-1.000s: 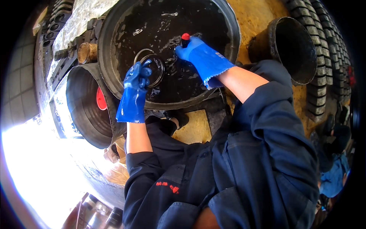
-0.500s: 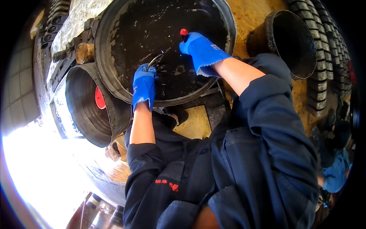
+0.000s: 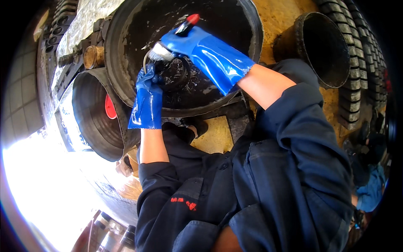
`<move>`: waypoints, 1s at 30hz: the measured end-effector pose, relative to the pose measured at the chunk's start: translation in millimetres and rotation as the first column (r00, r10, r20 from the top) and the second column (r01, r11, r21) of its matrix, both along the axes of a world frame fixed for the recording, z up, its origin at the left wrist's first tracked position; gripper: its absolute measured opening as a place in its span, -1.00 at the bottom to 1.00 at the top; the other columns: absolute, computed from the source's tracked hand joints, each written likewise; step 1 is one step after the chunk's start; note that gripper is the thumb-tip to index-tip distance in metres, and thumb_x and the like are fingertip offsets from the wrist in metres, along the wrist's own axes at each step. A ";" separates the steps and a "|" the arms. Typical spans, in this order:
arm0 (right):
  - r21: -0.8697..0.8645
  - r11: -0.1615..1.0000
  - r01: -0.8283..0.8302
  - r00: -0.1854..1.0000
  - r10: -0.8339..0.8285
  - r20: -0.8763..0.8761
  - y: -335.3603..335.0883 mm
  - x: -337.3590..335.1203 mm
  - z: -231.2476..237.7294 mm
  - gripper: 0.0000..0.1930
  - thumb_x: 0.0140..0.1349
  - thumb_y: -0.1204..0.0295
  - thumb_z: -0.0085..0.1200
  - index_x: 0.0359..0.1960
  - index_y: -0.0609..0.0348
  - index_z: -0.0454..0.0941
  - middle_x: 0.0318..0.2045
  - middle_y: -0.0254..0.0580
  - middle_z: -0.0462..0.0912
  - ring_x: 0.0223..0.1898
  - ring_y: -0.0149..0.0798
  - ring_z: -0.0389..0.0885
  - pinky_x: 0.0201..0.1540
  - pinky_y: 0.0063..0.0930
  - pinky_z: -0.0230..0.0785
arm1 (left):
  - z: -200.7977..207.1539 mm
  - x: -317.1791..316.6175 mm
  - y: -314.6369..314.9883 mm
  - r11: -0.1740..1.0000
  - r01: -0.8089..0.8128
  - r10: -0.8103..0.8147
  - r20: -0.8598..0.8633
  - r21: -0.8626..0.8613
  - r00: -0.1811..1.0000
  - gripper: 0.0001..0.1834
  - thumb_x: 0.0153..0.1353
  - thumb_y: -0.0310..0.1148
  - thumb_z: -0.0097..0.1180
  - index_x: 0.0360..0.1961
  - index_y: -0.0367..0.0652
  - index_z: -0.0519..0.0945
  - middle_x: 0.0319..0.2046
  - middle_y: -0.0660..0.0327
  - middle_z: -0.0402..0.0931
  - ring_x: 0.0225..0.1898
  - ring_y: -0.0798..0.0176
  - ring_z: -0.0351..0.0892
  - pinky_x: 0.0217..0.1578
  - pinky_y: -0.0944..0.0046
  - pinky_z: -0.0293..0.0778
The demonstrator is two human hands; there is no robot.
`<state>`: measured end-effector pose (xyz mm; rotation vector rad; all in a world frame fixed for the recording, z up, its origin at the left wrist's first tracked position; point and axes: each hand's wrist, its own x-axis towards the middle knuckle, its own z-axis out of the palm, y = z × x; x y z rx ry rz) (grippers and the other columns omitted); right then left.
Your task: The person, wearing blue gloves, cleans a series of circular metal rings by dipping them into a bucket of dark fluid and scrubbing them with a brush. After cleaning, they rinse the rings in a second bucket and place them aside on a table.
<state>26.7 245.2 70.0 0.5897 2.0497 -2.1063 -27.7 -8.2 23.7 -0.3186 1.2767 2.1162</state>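
Observation:
In my blue-gloved right hand (image 3: 205,52) is a brush (image 3: 161,53) with a red-tipped black handle and pale bristles. Its bristles meet the edge of a thin, shiny metal ring (image 3: 145,61), which my blue-gloved left hand (image 3: 147,94) grips from the near side. Part of the ring is hidden behind the brush and gloves. Both hands are over a large round dark basin (image 3: 112,54) holding black, wet-looking liquid. A dark round shape shows just right of my left fingers; I cannot make out whether it belongs to the ring.
On the left lies an open dark drum (image 3: 94,117) with a red disc (image 3: 110,107) inside. A black-rimmed bucket (image 3: 323,50) stands to the right, beside stacked ribbed black parts (image 3: 350,84). Another person (image 3: 370,189) is at the far right edge.
My right hand has moved left with the brush, bringing its bristles onto the ring. My left hand has shifted slightly left and nearer, tilting the ring up.

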 end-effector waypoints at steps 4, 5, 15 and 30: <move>-0.180 0.973 0.146 0.981 -0.119 0.151 9.2 25.7 28.7 -0.67 0.28 0.13 0.22 -0.27 0.18 0.78 -0.37 -0.21 0.77 -0.31 -0.37 0.69 -0.12 -0.37 0.55 | 4.3 11.2 -5.1 0.980 -0.157 0.155 -0.024 -0.121 0.988 -0.89 0.37 -0.54 0.22 -0.13 -0.12 0.62 -0.35 0.26 0.67 -0.64 0.45 0.33 -0.55 0.31 0.45; -0.189 0.972 0.137 0.983 -0.111 0.144 3.4 26.1 28.1 -0.67 0.28 0.13 0.22 -0.27 0.18 0.78 -0.37 -0.21 0.77 -0.31 -0.37 0.69 -0.12 -0.37 0.55 | -3.6 7.6 -15.5 0.974 -0.172 0.162 -0.077 -0.150 0.984 -0.75 0.35 -0.44 0.29 0.03 -0.14 0.61 -0.10 -0.02 0.75 -0.62 0.48 0.31 -0.50 0.31 0.47; 0.050 0.988 0.147 0.957 -0.155 0.246 23.0 35.5 -10.6 -0.52 0.32 0.03 0.16 -0.09 0.23 0.78 -0.19 -0.01 0.82 -0.15 -0.12 0.77 0.01 -0.28 0.54 | -5.9 10.7 15.2 0.971 -0.240 0.240 0.031 -0.020 0.970 -0.89 0.36 -0.48 0.26 -0.11 -0.17 0.64 -0.09 -0.08 0.75 -0.64 0.50 0.41 -0.52 0.37 0.57; 0.092 0.993 -0.071 0.981 0.086 -0.176 6.0 0.4 9.1 -0.71 0.27 0.11 0.25 -0.35 0.08 0.75 -0.52 -0.39 0.65 -0.46 -0.47 0.61 -0.32 -0.43 0.49 | 3.9 13.2 7.4 0.987 -0.118 0.114 -0.043 -0.112 0.993 -0.73 0.37 -0.37 0.33 0.03 -0.22 0.64 -0.13 0.09 0.77 -0.60 0.53 0.39 -0.51 0.40 0.52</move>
